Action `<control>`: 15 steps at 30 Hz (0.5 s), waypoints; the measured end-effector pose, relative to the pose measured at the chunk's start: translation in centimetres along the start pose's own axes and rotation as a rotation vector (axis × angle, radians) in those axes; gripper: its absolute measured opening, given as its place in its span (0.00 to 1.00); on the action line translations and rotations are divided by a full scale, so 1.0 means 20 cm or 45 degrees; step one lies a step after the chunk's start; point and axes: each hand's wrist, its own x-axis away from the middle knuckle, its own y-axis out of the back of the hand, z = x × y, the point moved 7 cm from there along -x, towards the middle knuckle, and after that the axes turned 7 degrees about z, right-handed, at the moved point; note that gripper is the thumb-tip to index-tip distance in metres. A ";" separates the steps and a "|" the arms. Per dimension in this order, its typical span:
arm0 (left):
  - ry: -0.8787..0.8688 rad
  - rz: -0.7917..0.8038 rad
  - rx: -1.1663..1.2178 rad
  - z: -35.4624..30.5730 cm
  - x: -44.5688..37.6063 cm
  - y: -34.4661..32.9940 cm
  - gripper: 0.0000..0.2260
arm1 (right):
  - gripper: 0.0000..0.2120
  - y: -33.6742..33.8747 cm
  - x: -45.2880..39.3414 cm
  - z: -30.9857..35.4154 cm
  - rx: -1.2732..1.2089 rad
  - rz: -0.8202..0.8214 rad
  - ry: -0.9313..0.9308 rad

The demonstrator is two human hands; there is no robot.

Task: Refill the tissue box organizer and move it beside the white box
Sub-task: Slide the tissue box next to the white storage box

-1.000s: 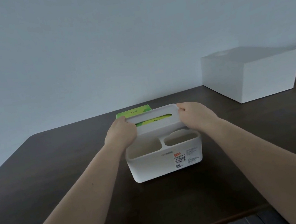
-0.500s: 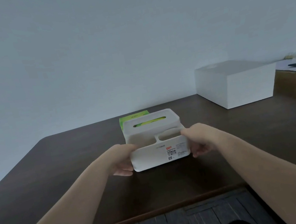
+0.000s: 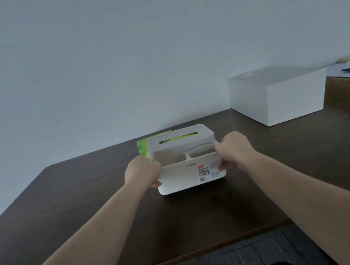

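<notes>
- L hand (image 3: pixel 142 173) & R hand (image 3: pixel 235 151) grip organizer (image 3: pixel 190 177) ends; fingertips mostly hidden.
- Organizer mid-table (image 3: pixel 89 203), well apart from white box (image 3: pixel 278 95).
- Green pack (image 3: pixel 143 147) partly hidden behind; label print unreadable.

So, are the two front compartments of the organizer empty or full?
Empty: both front compartments of the organizer show only bare white insides; green shows only through the top slot.

Both hands have dropped from the organizer's top lid to its lower front ends since 1 s ago: left hand (image 3: pixel 142 172) now grips the left end, right hand (image 3: pixel 234 150) the right end of the tissue box organizer (image 3: pixel 187 164). Organizer looks tipped vs. 0.5 s ago, its near right corner raised off the table (image 3: pixel 66 206).
</notes>
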 end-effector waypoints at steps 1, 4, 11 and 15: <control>-0.009 0.008 -0.018 -0.03 -0.03 -0.02 0.10 | 0.11 0.02 -0.03 -0.01 -0.015 -0.009 -0.003; -0.041 0.035 -0.061 -0.13 -0.13 -0.08 0.11 | 0.10 0.09 -0.12 -0.04 -0.021 -0.029 -0.025; -0.107 0.086 0.014 -0.39 -0.41 -0.28 0.14 | 0.08 0.29 -0.41 -0.13 -0.045 -0.086 -0.075; -0.135 0.099 0.106 -0.50 -0.60 -0.39 0.16 | 0.08 0.36 -0.61 -0.15 -0.089 -0.113 -0.071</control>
